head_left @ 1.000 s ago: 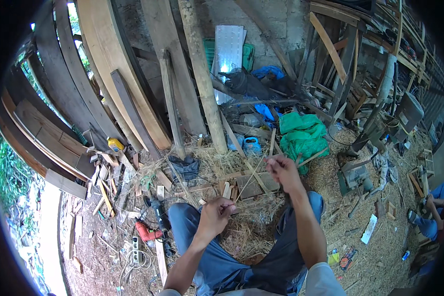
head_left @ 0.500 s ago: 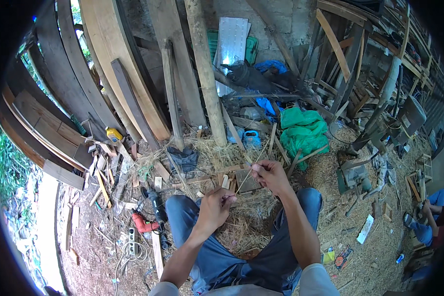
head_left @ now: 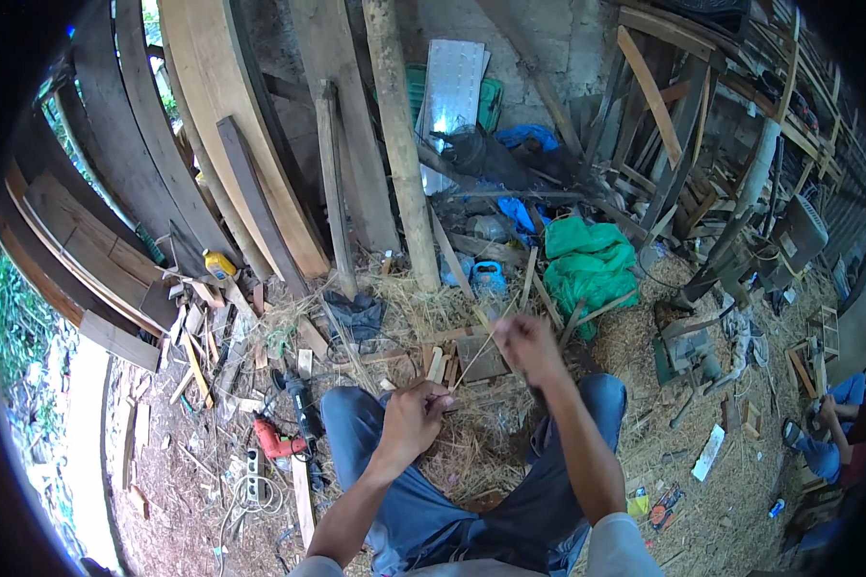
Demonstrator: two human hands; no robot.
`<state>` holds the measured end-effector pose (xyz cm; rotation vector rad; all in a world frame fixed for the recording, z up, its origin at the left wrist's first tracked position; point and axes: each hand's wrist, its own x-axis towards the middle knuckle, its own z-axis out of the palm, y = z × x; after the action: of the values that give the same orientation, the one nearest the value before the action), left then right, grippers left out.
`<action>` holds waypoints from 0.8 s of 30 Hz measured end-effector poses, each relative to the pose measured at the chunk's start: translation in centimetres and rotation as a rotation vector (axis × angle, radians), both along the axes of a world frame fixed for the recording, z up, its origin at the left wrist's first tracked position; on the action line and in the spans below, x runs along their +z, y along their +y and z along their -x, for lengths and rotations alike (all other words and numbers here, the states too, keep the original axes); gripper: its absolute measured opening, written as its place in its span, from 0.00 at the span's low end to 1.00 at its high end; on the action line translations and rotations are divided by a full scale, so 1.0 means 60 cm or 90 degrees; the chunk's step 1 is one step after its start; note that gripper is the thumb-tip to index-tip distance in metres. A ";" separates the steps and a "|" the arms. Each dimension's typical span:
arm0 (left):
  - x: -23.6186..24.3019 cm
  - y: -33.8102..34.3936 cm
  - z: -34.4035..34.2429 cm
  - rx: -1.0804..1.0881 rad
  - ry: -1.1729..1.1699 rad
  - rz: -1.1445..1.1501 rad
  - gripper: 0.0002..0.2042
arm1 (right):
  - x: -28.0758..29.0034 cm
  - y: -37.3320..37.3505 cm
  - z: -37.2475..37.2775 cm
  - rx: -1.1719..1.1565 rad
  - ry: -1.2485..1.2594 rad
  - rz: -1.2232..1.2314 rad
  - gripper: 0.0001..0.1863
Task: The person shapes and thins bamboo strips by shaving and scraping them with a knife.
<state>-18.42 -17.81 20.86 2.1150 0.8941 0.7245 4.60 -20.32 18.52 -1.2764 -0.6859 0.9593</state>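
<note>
Between my raised knees, my left hand (head_left: 417,415) is closed, its thumb and fingers pinching the lower end of a thin pale strip (head_left: 474,359), like a sliver of bamboo or straw. The strip slants up and away to the right. My right hand (head_left: 529,348) is at its upper part, smeared by motion, so its fingers cannot be made out. Below and beyond the hands lie a flat wooden board (head_left: 482,357) and small wood blocks (head_left: 438,366) among loose straw.
A red drill (head_left: 277,439), a dark angle grinder (head_left: 304,409) and a power strip (head_left: 254,475) lie left of my legs. Planks (head_left: 250,144) lean at the back left. Beyond my right hand is a green sheet (head_left: 590,263). Another person (head_left: 832,433) sits at the far right.
My right hand has shifted slightly and is now blurred, where its pinching fingers showed before. My left hand stays nearly in place with the strip. The view has tilted a little.
</note>
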 end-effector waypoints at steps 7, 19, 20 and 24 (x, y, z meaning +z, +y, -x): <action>0.014 -0.007 0.025 0.018 0.048 -0.064 0.04 | -0.013 -0.003 -0.095 -0.073 0.015 0.017 0.12; -0.036 0.084 -0.020 -0.009 -0.381 0.345 0.05 | -0.028 -0.014 0.053 0.014 -0.242 -0.093 0.17; -0.033 0.081 -0.029 -0.006 -0.385 0.342 0.05 | -0.024 -0.014 0.066 0.018 -0.244 -0.096 0.17; -0.027 0.079 -0.051 0.010 -0.485 0.457 0.07 | -0.007 -0.019 0.092 0.095 -0.219 -0.026 0.16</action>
<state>-15.38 -13.05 19.21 1.0678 0.6020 0.9421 -0.92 -21.47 18.09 -1.3823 -1.0750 0.8479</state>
